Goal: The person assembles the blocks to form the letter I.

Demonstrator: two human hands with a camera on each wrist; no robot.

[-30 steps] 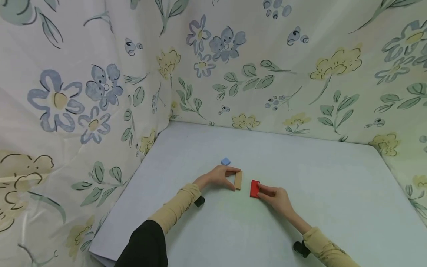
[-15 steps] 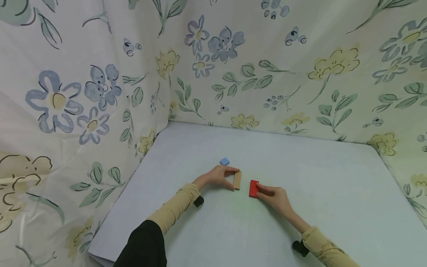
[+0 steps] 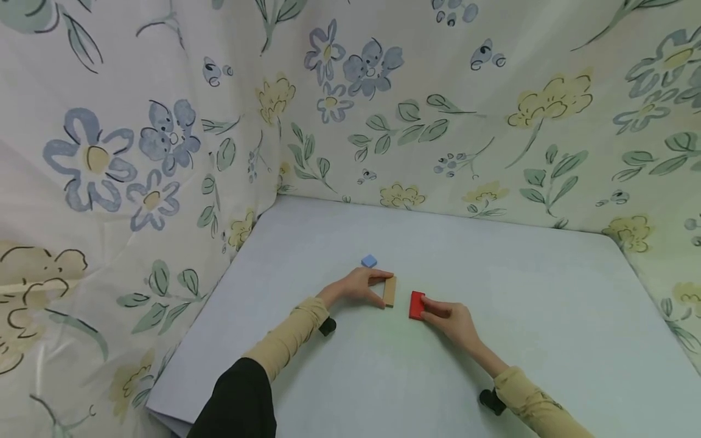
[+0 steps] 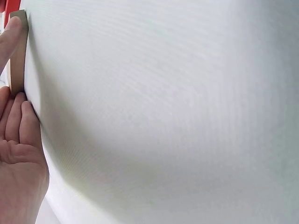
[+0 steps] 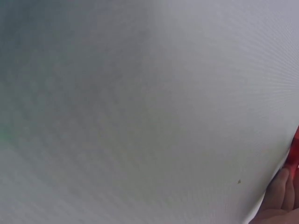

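My left hand [image 3: 358, 286] holds a tan wooden block [image 3: 390, 292] by its two ends, thumb at the near end and fingers at the far end. The left wrist view shows the same long block [image 4: 18, 60] between thumb and fingers, close over the white surface. Just to the right, my right hand [image 3: 451, 319] pinches a red rectangular block [image 3: 416, 305] along its right side. In the right wrist view only a strip of the red block [image 5: 294, 151] shows beside the fingertips. A narrow gap separates the two blocks.
A small blue block [image 3: 369, 261] lies on the white table [image 3: 520, 292], just beyond my left hand. Floral curtains [image 3: 438, 134] hang along the table's back and sides. A dark camera [image 3: 327, 326] sits under the left wrist, and another [image 3: 491, 401] under the right.
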